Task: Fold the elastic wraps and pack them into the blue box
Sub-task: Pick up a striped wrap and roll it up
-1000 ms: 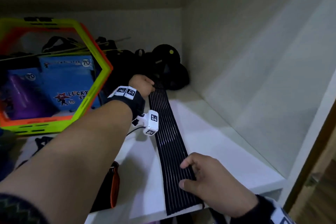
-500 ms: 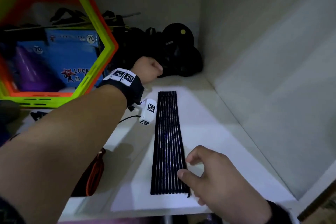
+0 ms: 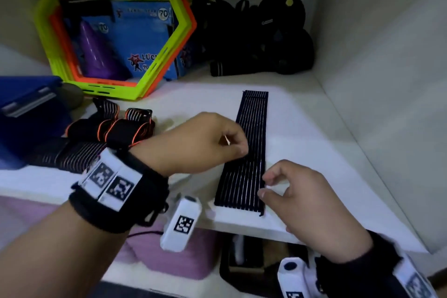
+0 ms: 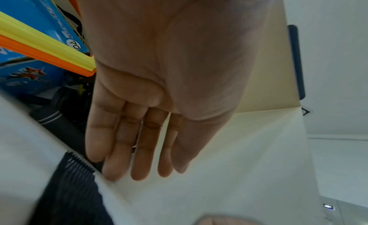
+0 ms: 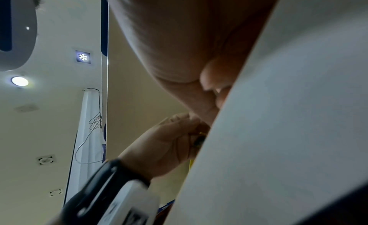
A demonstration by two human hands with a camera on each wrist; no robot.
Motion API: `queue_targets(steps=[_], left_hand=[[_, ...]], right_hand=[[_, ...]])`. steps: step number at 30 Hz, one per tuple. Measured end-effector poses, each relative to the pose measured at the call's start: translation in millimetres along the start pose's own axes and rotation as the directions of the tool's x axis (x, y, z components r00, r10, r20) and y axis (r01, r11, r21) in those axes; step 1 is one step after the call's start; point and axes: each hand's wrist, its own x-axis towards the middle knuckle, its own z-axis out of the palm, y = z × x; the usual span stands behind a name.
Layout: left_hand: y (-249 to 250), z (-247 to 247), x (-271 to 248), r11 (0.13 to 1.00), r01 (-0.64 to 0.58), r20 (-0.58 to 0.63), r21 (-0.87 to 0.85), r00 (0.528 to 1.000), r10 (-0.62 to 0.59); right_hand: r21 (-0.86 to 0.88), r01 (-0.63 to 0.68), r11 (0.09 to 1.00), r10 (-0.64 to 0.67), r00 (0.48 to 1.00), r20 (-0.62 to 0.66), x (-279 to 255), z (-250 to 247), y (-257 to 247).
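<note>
One long navy ribbed elastic wrap (image 3: pixel 251 152) lies flat on white shelf (image 3: pixel 314 152); my left hand (image 3: pixel 198 143) and right hand (image 3: pixel 312 203) hold nothing, fingers loosely curled. Left wrist view shows straight fingers (image 4: pixel 123 146).

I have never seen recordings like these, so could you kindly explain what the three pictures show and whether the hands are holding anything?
No machine here: a person wears one camera on the head and one on each wrist. The head view looks down at a white shelf. A black ribbed elastic wrap lies flat along it. The left hand hovers at the wrap's left edge, its fingers straight in the left wrist view. The right hand hovers loosely curled by the near right corner, holding nothing. Further left lie folded orange-trimmed wraps; behind stand yellow and orange hexagon rings and a blue box. The right wrist view looks up from below the shelf, mostly at the ceiling.
</note>
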Motion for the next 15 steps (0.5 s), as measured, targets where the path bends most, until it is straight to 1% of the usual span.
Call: queue_targets(steps=[2, 5, 7, 9, 12, 15], left_hand=[[-8, 18, -23, 1.0, -0.017, 0.003, 0.027, 1.0, 0.017], [-19, 39, -50, 0.999, -0.02, -0.054, -0.046, 0.998, 0.018], [-22, 51, -61, 0.998, -0.004, -0.081, -0.056, 0.997, 0.0], [-24, 59, -67, 0.998, 0.02, -0.113, -0.054, 0.993, -0.026], [-28, 61, -69, 0.984, 0.034, -0.167, -0.173, 0.984, -0.063], [-31, 59, -70, 0.979, 0.012, -0.142, -0.203, 0.989, -0.042]], right_hand=[[-0.006, 0.015, 1.0, -0.015, 0.999, -0.033, -1, 3, 2], [-0.011, 0.064, 0.998, -0.065, 0.993, -0.096, -3, 8, 6], [-0.026, 0.102, 0.994, -0.104, 0.989, -0.106, -5, 11, 7], [-0.053, 0.135, 0.989, -0.14, 0.984, -0.11, -9, 13, 9], [-0.139, 0.155, 0.978, -0.174, 0.975, -0.138, -21, 18, 7], [-0.178, 0.168, 0.97, -0.196, 0.969, -0.152, -36, 25, 1]])
